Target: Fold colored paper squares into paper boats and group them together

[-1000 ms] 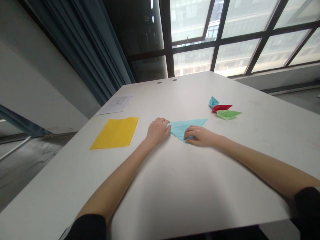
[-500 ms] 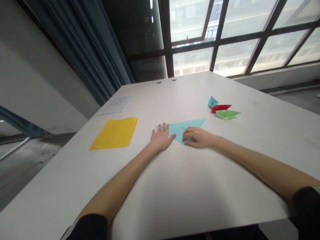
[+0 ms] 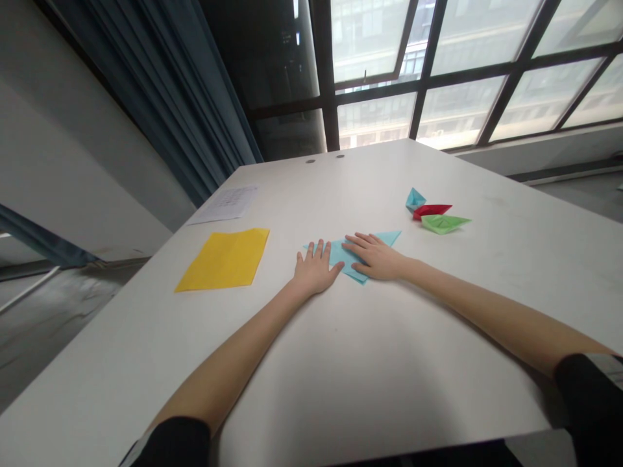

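Note:
A light blue paper folded into a triangle lies flat on the white table. My left hand rests open on its left corner, fingers stretched out flat. My right hand lies open on the middle of the triangle, fingers spread and pointing left. Both palms press the paper to the table.
A yellow sheet lies to the left, with a white printed sheet beyond it. Three folded paper boats sit at the right: blue, red, green. Curtains and a window stand behind the table.
My left hand went from curled on the paper's corner to flat. My right hand, earlier pinching the lower edge, has opened and slid up onto the triangle.

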Motion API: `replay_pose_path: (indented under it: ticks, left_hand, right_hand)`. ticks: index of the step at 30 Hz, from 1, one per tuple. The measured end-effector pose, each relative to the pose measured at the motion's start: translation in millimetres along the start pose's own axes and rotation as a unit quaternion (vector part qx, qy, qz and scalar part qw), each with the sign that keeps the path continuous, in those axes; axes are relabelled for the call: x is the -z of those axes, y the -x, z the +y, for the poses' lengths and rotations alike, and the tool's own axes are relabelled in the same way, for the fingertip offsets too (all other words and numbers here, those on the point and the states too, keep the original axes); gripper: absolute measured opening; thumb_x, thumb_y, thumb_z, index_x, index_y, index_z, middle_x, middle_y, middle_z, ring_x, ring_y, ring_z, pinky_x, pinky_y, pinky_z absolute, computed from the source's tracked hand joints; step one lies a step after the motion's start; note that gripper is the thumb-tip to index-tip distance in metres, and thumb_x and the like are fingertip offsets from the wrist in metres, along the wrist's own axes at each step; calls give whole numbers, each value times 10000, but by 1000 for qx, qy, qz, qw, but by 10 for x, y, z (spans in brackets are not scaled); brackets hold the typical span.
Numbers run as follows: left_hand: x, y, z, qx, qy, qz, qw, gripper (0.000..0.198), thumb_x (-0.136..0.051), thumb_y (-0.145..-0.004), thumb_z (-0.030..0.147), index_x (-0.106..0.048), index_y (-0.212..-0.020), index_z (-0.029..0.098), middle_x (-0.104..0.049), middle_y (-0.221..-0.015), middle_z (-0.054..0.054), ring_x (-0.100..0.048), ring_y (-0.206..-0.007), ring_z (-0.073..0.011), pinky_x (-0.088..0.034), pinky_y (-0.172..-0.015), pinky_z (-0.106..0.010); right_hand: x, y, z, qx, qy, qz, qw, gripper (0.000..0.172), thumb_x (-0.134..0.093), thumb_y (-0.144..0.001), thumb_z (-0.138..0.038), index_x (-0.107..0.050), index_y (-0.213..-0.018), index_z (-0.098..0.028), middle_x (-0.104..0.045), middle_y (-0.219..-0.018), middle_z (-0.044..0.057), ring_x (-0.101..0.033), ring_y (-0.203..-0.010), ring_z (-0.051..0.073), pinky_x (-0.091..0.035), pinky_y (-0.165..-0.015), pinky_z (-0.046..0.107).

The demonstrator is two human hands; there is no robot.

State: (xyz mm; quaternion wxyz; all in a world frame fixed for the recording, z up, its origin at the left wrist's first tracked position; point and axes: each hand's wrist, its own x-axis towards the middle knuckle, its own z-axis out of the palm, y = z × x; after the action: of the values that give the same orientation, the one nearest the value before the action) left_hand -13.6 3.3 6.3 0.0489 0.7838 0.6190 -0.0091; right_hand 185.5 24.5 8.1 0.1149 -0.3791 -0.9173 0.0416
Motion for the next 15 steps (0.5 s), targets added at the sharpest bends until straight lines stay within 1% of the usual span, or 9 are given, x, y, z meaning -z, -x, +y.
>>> replay_pose_path:
  ticks: [1,3,6,8,11,15]
  left_hand:
    - [0,1,3,1,-1,-1,1000,769,-115,-821,650,-135,-1427,177,-105,-1492,-91,-97,-1358,-336,-156,-1027,-596]
    - [-1,-2,-4,3,-3,-3,1000,779,-117,-814,660,-130,-1428,181,-106,-1493,-86,-95,-1357,-342,-156,-1028,-595]
    - [-6,-20,-54,18,-8,-1,1000,845,-98,-790,693,-122,-1428,140,-97,-1491,-101,-90,-1355,-349,-152,-1030,-594]
    - [-6,-37,-112,37,-11,2,999,939,-99,-748,743,-125,-1423,90,-94,-1487,-132,-89,-1353,-357,-151,-1034,-589]
    - [0,-54,-199,60,-19,3,998,1065,-124,-675,814,-132,-1414,47,-97,-1478,-174,-97,-1349,-368,-154,-1038,-579]
    - [-1,-58,-252,64,-26,-2,998,1086,-117,-657,827,-126,-1416,51,-92,-1477,-182,-104,-1350,-363,-159,-1042,-565]
  right_hand:
    - [-14,14,28,-14,-2,-24,1000,605,-370,-860,-467,-319,-1375,-154,-289,-1442,143,-260,-1306,332,-228,-1029,510]
    - [-29,36,79,-45,-15,-66,997,720,-307,-842,-582,-248,-1406,-139,-224,-1464,149,-215,-1327,338,-190,-1053,515]
    - [-20,61,144,-78,-25,-99,992,874,-277,-778,-700,-175,-1425,-122,-140,-1479,153,-135,-1349,332,-138,-1078,505]
    - [-1,84,203,-91,-24,-114,989,952,-299,-734,-741,-138,-1430,-112,-91,-1482,158,-94,-1353,334,-117,-1082,509]
    - [31,135,341,-114,-19,-133,984,1040,-354,-677,-773,-100,-1433,-105,-68,-1482,162,-62,-1351,348,-105,-1077,531]
    - [73,199,522,-131,-27,-160,978,1067,-373,-659,-777,-51,-1437,-121,-49,-1485,154,-58,-1355,336,-94,-1071,552]
